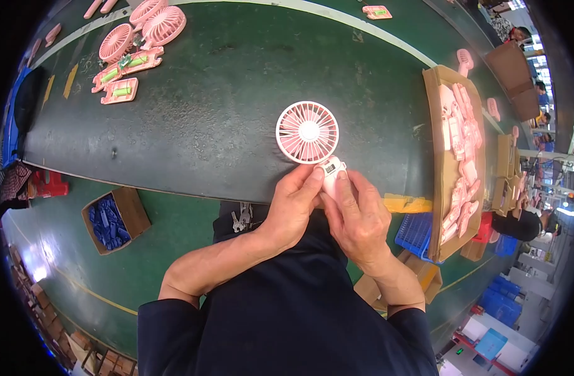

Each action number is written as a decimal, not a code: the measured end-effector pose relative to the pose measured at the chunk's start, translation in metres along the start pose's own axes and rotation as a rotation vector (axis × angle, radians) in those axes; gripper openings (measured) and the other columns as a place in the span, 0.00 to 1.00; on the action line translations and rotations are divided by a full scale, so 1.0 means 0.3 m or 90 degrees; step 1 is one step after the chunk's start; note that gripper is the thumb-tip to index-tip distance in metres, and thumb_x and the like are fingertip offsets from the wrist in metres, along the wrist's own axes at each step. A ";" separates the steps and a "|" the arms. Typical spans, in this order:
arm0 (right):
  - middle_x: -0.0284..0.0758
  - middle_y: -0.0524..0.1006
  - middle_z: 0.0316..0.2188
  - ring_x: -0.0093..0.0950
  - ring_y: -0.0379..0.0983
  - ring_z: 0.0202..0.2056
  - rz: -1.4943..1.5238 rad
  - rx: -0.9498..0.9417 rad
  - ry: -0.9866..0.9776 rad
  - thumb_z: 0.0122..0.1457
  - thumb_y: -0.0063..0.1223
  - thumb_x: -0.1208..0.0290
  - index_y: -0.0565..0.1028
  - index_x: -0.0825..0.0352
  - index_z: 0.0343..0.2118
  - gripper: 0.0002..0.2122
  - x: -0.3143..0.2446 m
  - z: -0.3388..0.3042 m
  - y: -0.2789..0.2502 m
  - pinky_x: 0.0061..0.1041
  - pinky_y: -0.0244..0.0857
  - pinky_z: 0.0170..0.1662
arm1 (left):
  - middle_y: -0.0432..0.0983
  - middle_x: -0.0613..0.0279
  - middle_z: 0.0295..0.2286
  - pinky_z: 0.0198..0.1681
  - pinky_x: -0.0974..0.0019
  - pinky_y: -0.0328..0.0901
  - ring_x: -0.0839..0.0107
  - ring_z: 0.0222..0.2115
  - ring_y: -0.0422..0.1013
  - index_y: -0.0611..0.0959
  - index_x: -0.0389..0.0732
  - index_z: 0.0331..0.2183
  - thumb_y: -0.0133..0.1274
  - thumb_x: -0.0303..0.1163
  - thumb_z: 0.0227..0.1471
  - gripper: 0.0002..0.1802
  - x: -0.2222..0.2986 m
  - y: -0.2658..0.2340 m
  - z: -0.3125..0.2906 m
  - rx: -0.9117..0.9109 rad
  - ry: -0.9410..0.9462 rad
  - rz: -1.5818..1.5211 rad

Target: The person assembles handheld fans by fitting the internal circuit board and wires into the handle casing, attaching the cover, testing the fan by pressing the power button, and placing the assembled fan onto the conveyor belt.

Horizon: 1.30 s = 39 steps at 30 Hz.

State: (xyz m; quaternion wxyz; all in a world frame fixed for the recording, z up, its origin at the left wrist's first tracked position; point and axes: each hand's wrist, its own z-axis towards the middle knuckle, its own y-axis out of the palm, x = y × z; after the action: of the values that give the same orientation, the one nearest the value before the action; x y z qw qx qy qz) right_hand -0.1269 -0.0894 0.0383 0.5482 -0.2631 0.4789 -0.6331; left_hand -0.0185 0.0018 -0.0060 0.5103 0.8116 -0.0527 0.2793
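I read one pale pink fan (308, 131) at the counter's (224, 125) near edge, head away from the body, small screen up; can't tell if the head rests or hovers. Left hand (293, 200): fingers pinching the handle (332, 178) near the neck. Right hand (360, 219): fingers narrow, gripping its other side, probably to steady it, screen readable. Open box (436, 144) of pink pieces (465, 144) by the near right, likely for reach; pink shells (121, 91) with green cells toward the far left corner.
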 end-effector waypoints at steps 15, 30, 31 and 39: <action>0.46 0.78 0.45 0.41 0.80 0.38 0.031 -0.012 0.040 0.50 0.69 0.78 0.78 0.72 0.49 0.21 0.014 -0.032 -0.022 0.32 0.76 0.37 | 0.70 0.59 0.56 0.61 0.62 0.64 0.70 0.58 0.67 0.66 0.36 0.63 0.40 0.35 0.72 0.23 -0.027 0.003 -0.025 -0.070 -0.031 0.112; 0.44 0.78 0.41 0.39 0.80 0.35 0.089 0.014 0.036 0.52 0.69 0.75 0.78 0.72 0.50 0.21 -0.001 -0.036 -0.031 0.31 0.76 0.34 | 0.75 0.58 0.51 0.56 0.67 0.68 0.72 0.51 0.72 0.72 0.32 0.57 0.41 0.34 0.72 0.20 -0.028 -0.023 -0.015 -0.070 0.070 0.200; 0.44 0.79 0.40 0.38 0.80 0.33 0.139 -0.002 0.107 0.53 0.69 0.76 0.78 0.72 0.48 0.19 0.003 -0.040 -0.042 0.32 0.76 0.35 | 0.73 0.52 0.55 0.59 0.62 0.67 0.67 0.54 0.71 0.69 0.32 0.60 0.40 0.35 0.72 0.22 -0.027 -0.028 -0.024 -0.072 0.030 0.128; 0.27 0.75 0.20 0.14 0.67 0.23 0.687 -0.217 0.531 0.68 0.55 0.65 0.79 0.73 0.40 0.13 0.018 -0.058 -0.033 0.18 0.60 0.26 | 0.73 0.49 0.55 0.61 0.60 0.64 0.64 0.56 0.70 0.67 0.31 0.61 0.39 0.36 0.72 0.24 0.007 -0.039 -0.038 -0.124 0.056 0.234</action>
State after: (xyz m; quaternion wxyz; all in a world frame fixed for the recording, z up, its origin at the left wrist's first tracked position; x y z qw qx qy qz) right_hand -0.1476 -0.0896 0.0393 0.5075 0.1942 0.8054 -0.2367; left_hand -0.0170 0.0174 -0.0107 0.5287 0.7223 -0.2043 0.3962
